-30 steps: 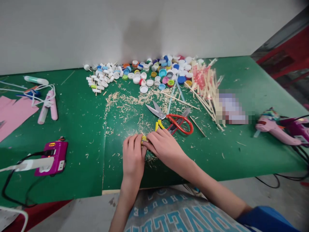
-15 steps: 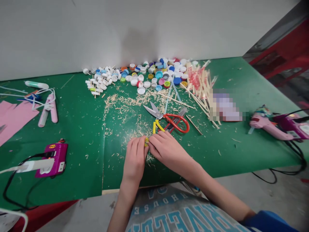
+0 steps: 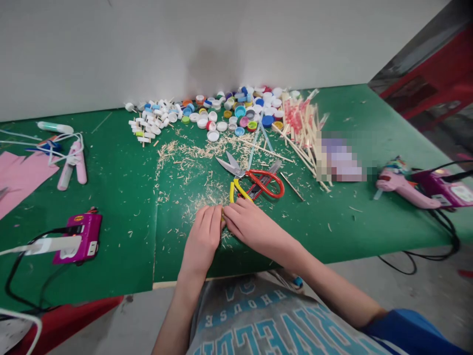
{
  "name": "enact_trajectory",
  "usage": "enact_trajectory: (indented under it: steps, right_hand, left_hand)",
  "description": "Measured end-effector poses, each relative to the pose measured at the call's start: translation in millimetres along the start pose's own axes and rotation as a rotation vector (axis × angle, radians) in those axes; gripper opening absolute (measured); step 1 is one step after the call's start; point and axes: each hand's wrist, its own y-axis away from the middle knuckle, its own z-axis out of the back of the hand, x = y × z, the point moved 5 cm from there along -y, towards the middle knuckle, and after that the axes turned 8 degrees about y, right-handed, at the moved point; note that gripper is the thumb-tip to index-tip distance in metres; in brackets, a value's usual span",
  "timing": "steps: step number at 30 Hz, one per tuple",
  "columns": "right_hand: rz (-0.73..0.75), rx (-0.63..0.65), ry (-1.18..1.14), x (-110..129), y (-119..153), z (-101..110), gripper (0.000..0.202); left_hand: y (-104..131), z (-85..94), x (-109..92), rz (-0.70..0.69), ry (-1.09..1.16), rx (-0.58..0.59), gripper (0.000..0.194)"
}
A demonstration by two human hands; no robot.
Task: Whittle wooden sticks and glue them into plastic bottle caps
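Note:
My left hand (image 3: 205,230) and my right hand (image 3: 248,220) meet near the front edge of the green table (image 3: 118,222). Their fingers are closed around a small yellow piece (image 3: 222,217), mostly hidden between them. Just beyond the fingers lie scissors (image 3: 264,182) with one red and one yellow handle, blades apart, resting over a cutter with a grey blade (image 3: 274,167). Wood shavings (image 3: 168,153) are scattered around. Bottle caps (image 3: 240,111) are heaped at the back, with white caps on short sticks (image 3: 148,123) to their left.
Wooden sticks (image 3: 306,148) and a blurred packet (image 3: 342,160) lie right of centre. A pink glue gun (image 3: 406,190) and a purple power box (image 3: 456,190) are far right. Pink paper (image 3: 22,177), a pink-handled tool (image 3: 80,165) and another purple box (image 3: 88,236) lie left.
The view has shifted slightly, moving the tabletop things a little left and up in the picture. Less of the yellow piece shows between my fingers, which remain together.

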Motion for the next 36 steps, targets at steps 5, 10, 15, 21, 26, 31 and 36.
enact_trajectory:
  steps: [5,10,15,21,26,31,36]
  right_hand:
    - [-0.002,0.009,0.074,-0.1,4.2,-4.2,0.019]
    - [-0.015,-0.015,-0.103,-2.5,9.1,3.5,0.027]
    - [-0.041,0.017,-0.353,-6.9,11.8,15.0,0.025]
    - [-0.047,0.086,-0.428,-6.1,10.0,15.0,0.025]
    - [-0.011,0.083,-0.421,2.5,6.4,16.3,0.024]
    - [0.015,0.061,-0.359,5.8,0.6,21.7,0.018]
    - [0.029,0.07,-0.335,5.4,-2.1,25.0,0.017]
  left_hand:
    - [0.6,-1.6,-0.9,-0.002,0.053,0.043,0.03]
    - [2.1,3.8,7.6,0.121,0.31,0.041,0.03]
    - [6.9,4.7,18.2,0.378,0.666,0.072,0.03]
    - [11.4,1.7,16.5,0.4,0.747,0.005,0.027]
    - [14.7,8.3,18.8,0.369,0.703,-0.117,0.026]
    - [11.7,15.9,21.9,0.3,0.68,-0.163,0.027]
    - [8.2,17.6,23.4,0.246,0.661,-0.123,0.028]
